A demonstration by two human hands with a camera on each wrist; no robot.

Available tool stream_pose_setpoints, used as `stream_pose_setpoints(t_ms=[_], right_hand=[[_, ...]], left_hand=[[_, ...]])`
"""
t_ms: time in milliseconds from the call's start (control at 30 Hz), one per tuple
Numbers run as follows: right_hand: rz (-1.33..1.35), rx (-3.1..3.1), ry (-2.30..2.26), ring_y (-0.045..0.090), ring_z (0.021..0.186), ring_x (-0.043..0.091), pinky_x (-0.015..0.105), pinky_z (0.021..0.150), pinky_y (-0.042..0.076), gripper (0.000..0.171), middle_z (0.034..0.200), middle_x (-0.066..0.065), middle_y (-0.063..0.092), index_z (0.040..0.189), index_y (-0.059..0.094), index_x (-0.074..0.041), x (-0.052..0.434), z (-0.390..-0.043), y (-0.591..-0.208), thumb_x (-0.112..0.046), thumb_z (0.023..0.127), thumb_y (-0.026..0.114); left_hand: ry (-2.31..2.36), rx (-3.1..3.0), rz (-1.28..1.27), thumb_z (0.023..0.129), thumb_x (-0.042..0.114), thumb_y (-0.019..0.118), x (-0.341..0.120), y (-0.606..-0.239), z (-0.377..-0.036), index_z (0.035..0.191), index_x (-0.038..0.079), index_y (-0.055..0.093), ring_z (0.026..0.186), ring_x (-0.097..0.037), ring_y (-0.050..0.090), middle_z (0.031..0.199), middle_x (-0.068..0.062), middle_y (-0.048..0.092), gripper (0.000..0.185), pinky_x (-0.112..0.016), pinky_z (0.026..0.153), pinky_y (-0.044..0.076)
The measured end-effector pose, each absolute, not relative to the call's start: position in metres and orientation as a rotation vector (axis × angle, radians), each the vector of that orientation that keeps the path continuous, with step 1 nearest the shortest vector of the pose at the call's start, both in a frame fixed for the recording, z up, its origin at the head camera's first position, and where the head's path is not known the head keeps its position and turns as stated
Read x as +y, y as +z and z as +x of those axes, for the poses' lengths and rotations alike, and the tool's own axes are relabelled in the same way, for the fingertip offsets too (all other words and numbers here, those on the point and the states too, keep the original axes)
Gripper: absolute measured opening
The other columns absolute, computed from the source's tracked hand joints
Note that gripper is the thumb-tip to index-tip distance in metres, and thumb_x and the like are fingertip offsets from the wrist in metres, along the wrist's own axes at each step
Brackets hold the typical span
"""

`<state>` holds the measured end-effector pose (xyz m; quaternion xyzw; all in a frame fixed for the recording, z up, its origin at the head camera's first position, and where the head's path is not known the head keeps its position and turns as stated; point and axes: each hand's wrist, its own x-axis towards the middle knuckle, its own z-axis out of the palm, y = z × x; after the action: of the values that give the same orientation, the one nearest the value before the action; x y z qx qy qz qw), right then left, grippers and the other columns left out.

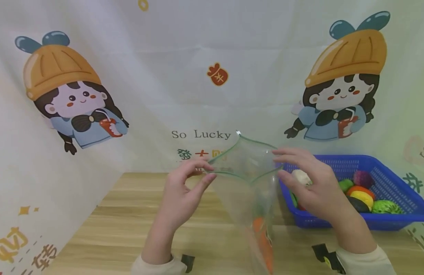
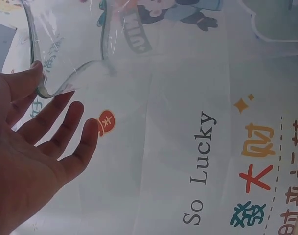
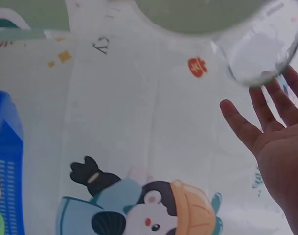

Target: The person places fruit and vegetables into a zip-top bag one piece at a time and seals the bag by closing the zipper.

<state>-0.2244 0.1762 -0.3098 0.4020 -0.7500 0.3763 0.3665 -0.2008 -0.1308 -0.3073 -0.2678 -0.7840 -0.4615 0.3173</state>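
Head view: the left hand (image 1: 184,191) and right hand (image 1: 311,187) pinch the clear bag (image 1: 247,179) open by its rim. A loose pinch could drop it, and the carrot (image 1: 263,240) inside might spill.

The pale printed fabric backdrop (image 1: 205,46) is showing "So Lucky" (image 1: 201,134) in dark serif letters, also reading in the left wrist view (image 2: 200,171), with large Chinese characters including "发", "大" and "财" (image 2: 259,169) beside it.

Clear glossy plastic bag (image 1: 247,179); perforated plastic basket (image 1: 387,168); wood-grain table (image 1: 122,225).
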Motion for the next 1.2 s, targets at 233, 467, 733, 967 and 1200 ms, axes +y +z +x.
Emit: stream_pose_setpoints(t_ms=[233,467,733,967,1200], right_hand=[[0.894,-2.045,0.909,0.058,0.139,0.002,0.006,0.117,0.036,0.042,0.139,0.006,0.072,0.129,0.074,-0.017,0.197,-0.208,-0.296,-0.002,0.091,0.079],[0.559,-2.496,0.681,0.061,0.131,0.043,0.057,0.109,0.054,0.032,0.137,0.019,0.07,0.127,0.073,-0.014,0.24,-0.219,-0.293,-0.03,0.1,0.077],[0.538,-2.799,0.58,0.063,0.126,0.05,0.072,0.101,0.053,0.05,0.135,0.025,0.07,0.133,0.069,-0.003,0.26,-0.239,-0.288,-0.04,0.1,0.074],[0.872,-3.053,0.269,0.071,0.114,0.04,0.063,0.099,0.059,0.046,0.126,0.016,0.076,0.128,0.072,-0.002,0.271,-0.283,-0.266,-0.031,0.093,0.083],[0.732,-3.466,0.127,0.069,0.101,0.034,0.052,0.077,0.067,0.052,0.13,0.027,0.069,0.132,0.067,0.004,0.293,-0.312,-0.29,-0.021,0.089,0.085]], left_hand=[[-1.214,-2.028,-0.692,0.091,0.005,0.083,-0.131,-0.309,-0.2,0.1,0.008,0.075,0.126,-0.025,0.072,0.119,-0.007,0.08,0.013,-0.039,0.1,0.063],[-1.214,-2.002,-0.699,0.09,0.005,0.084,-0.127,-0.309,-0.2,0.097,0.009,0.076,0.122,-0.026,0.074,0.116,-0.007,0.081,0.012,-0.037,0.098,0.064],[-1.221,-2.002,-0.693,0.089,0.004,0.085,-0.128,-0.31,-0.202,0.096,0.009,0.076,0.121,-0.026,0.075,0.115,-0.007,0.082,0.012,-0.034,0.096,0.064],[-1.207,-1.993,-0.702,0.088,0.004,0.085,-0.127,-0.31,-0.203,0.095,0.009,0.076,0.118,-0.026,0.076,0.115,-0.008,0.082,0.013,-0.034,0.095,0.065],[-1.207,-1.999,-0.696,0.088,0.004,0.085,-0.126,-0.311,-0.201,0.095,0.01,0.076,0.117,-0.026,0.076,0.114,-0.007,0.082,0.013,-0.035,0.095,0.065]])
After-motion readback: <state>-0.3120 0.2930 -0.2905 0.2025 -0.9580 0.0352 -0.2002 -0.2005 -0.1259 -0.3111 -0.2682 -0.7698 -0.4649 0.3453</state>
